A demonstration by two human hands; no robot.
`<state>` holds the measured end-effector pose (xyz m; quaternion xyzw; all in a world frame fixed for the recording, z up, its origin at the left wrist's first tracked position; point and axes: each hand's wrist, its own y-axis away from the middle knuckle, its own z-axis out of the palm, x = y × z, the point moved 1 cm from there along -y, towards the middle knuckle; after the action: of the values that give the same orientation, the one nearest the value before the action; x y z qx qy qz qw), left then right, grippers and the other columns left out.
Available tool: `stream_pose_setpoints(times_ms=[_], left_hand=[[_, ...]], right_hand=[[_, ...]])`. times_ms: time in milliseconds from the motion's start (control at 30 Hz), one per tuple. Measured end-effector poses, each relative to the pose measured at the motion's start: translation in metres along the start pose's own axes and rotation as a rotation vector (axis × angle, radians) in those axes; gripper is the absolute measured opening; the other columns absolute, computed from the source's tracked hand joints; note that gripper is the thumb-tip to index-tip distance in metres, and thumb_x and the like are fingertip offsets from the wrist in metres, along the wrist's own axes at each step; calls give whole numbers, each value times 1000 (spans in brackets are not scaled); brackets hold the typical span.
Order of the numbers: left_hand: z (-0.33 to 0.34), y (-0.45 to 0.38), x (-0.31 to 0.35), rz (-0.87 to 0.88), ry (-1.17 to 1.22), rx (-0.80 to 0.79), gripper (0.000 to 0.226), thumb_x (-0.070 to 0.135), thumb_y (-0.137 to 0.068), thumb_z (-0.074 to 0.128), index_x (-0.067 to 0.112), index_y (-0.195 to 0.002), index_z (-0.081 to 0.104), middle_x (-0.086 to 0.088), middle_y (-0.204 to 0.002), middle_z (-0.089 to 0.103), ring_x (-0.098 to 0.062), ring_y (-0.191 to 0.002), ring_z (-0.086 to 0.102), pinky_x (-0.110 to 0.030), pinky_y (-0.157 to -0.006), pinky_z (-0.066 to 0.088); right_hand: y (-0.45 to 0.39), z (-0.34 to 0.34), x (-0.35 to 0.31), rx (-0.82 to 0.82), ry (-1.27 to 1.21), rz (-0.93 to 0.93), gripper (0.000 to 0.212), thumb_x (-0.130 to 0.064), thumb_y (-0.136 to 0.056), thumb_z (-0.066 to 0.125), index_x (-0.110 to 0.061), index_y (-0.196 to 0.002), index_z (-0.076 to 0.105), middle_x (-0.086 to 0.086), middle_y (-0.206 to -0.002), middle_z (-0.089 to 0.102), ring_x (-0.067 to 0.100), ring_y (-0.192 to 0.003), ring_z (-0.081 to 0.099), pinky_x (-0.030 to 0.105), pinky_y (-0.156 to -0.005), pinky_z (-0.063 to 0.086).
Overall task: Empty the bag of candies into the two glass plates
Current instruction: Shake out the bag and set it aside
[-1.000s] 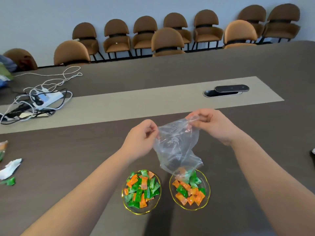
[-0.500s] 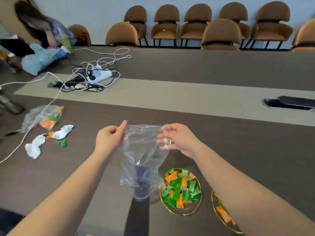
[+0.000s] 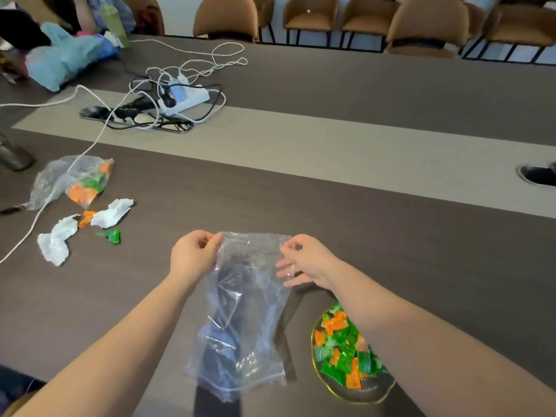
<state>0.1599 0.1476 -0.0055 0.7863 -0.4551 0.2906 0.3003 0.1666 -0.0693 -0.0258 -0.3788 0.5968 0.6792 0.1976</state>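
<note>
A clear plastic bag hangs upside down between my hands, with no candies visible inside. My left hand pinches its top left corner. My right hand pinches the top right corner, the other fingers spread behind the plastic. To the lower right stands a glass plate heaped with green and orange wrapped candies, partly covered by my right forearm. The second plate is out of view.
At the left lie another clear bag with candies, crumpled white tissues and loose wrappers. A power strip with tangled cables sits farther back. Brown chairs line the far side. A table cable port is at right.
The view has swung left, so the plates slid to the lower right and one left the frame. The bag moved left off the plates and now hangs stretched flat between both hands.
</note>
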Motion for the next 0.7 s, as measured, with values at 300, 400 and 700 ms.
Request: stream_pose_setpoints(times_ms=[300, 400, 700], left_hand=[[37, -39, -28, 17, -212, -107, 22, 38, -79, 65, 20, -68, 62, 3, -53, 62, -20, -53, 61, -27, -60, 47], [46, -47, -34, 31, -311, -125, 22, 38, -79, 66, 17, -71, 63, -4, -62, 65, -28, -70, 65, -30, -66, 49], [56, -60, -45, 11, -439, -128, 24, 35, -76, 67, 17, -91, 67, -7, -87, 72, -29, -88, 65, -32, -74, 50]], right_hand=[[-52, -9, 22, 230, 471, -72, 13, -15, -82, 66, -17, -90, 56, -6, -69, 50, 10, -56, 47, 26, -65, 43], [-61, -7, 26, 238, 461, -11, 14, -8, -83, 61, -17, -90, 52, -1, -67, 49, 23, -60, 55, 33, -62, 48], [-69, -8, 24, 231, 599, 39, 20, -8, -82, 62, -15, -69, 50, 19, -88, 74, 34, -78, 72, 44, -83, 57]])
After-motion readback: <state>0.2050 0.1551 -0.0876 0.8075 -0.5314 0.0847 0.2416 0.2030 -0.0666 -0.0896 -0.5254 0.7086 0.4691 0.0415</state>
